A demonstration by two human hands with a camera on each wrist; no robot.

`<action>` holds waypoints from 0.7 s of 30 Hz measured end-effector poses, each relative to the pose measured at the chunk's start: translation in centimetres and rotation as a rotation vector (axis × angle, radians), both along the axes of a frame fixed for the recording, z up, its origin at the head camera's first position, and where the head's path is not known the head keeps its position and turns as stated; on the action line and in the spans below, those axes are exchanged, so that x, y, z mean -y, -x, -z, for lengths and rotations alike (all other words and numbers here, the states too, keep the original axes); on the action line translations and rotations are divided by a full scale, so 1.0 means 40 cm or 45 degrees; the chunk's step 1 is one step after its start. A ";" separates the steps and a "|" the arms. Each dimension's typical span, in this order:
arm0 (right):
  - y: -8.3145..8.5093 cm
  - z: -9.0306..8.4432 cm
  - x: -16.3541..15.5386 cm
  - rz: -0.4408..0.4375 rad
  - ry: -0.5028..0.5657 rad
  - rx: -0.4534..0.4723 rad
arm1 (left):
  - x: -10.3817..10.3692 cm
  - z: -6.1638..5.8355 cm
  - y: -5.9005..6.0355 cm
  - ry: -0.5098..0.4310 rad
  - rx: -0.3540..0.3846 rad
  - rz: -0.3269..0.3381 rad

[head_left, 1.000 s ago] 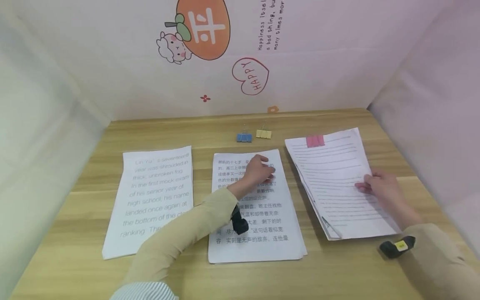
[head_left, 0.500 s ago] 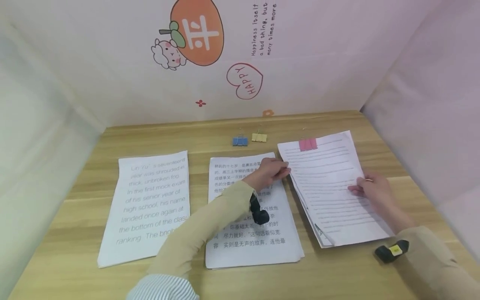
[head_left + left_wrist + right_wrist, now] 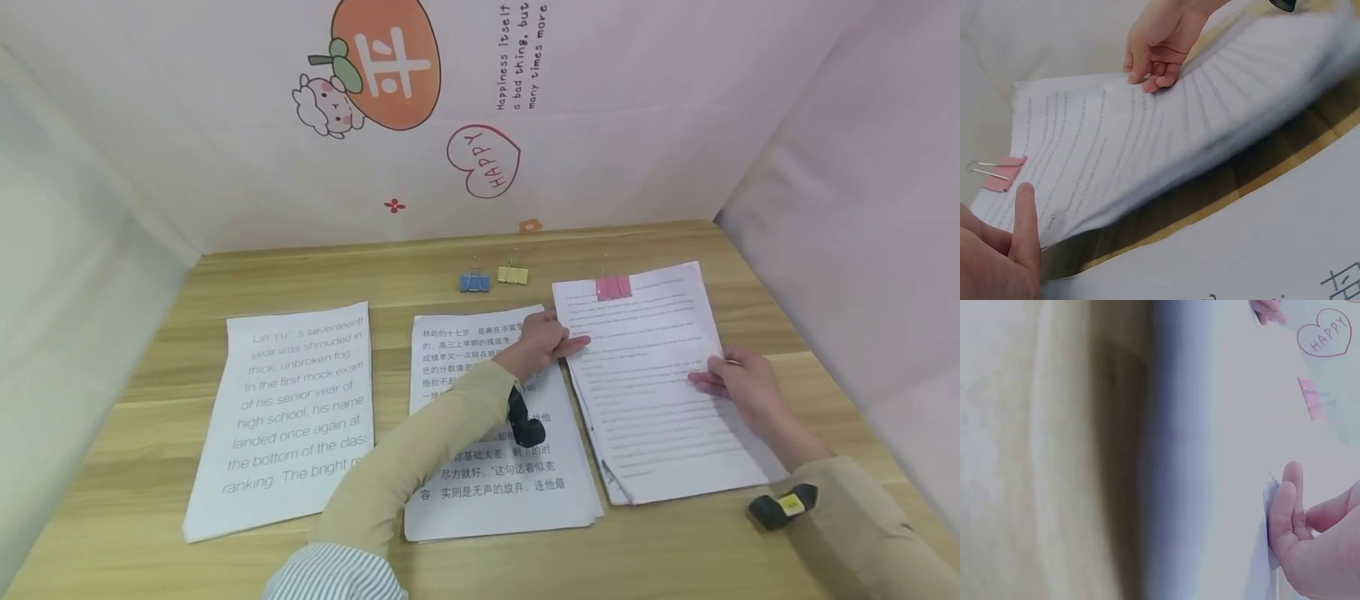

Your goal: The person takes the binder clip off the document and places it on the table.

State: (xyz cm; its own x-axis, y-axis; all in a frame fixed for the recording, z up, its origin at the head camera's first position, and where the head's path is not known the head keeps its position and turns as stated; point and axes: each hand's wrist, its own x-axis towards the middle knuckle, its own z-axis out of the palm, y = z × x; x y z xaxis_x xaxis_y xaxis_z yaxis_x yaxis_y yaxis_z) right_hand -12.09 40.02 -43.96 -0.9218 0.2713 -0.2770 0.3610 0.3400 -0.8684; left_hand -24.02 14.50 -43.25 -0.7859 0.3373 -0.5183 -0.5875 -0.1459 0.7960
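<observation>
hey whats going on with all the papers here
A person is handling the clipped stack on the right of a wooden desk. A pink binder clip holds its top edge. The right hand pinches the right edge of its sheets, while the left hand touches its left edge. Two loose stacks lie to the left, with blue and yellow clips behind.

Left hand [image 3: 542, 343] reaching rightward, forefinger extended, right hand [image 3: 738, 385] pinching, fingers curled
</observation>
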 end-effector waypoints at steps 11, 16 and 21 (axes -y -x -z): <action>0.040 -0.007 -0.027 -0.004 0.154 0.205 | 0.000 0.017 -0.018 0.061 -0.144 -0.055; 0.081 -0.015 -0.048 0.017 0.260 0.245 | -0.001 0.017 -0.021 0.085 -0.169 -0.065; 0.140 -0.038 -0.070 -0.085 0.196 0.256 | -0.010 0.023 -0.021 0.110 -0.193 -0.050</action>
